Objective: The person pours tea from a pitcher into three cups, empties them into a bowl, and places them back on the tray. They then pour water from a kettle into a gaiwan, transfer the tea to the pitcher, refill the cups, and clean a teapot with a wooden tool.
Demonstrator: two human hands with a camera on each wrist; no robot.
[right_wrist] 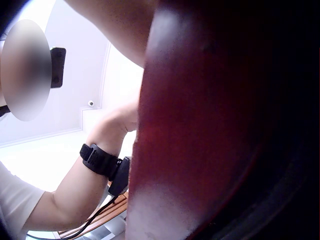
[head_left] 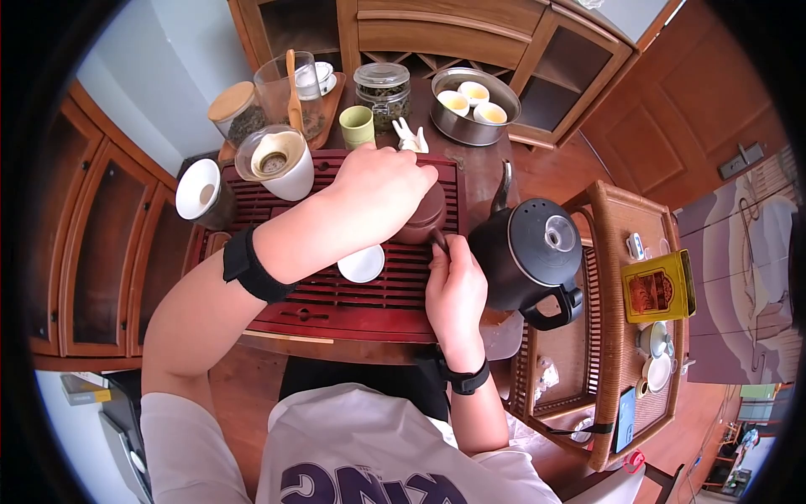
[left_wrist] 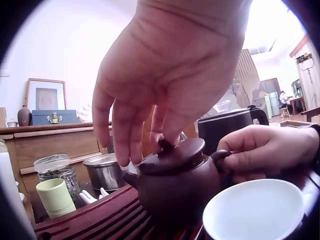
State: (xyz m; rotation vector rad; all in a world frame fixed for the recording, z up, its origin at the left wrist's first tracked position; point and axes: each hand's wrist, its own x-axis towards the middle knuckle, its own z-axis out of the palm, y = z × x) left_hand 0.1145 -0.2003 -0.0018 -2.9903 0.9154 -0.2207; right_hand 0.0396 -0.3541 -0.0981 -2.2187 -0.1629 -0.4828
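A dark brown clay teapot [left_wrist: 177, 192] stands on the red slatted tea tray [head_left: 290, 317]. Above it, my left hand [head_left: 382, 186] reaches down, its thumb and a finger pinching the knob of the teapot lid [left_wrist: 186, 151]. The lid looks tilted on the opening in the left wrist view. From the near right side, my right hand [head_left: 457, 290] grips the teapot's handle [left_wrist: 218, 155]. A white cup [head_left: 362, 264] sits on the tray in front of the teapot. The right wrist view shows mostly a dark red surface [right_wrist: 195, 115], with the right hand hidden.
A black kettle [head_left: 533, 252] stands close to the right hand. Behind the tray are a green cup [head_left: 357, 126], a white hand figurine [head_left: 410, 136], a tea jar [head_left: 382, 88] and a metal bowl of cups [head_left: 470, 128]. A strainer [head_left: 275, 161] sits at the tray's back left.
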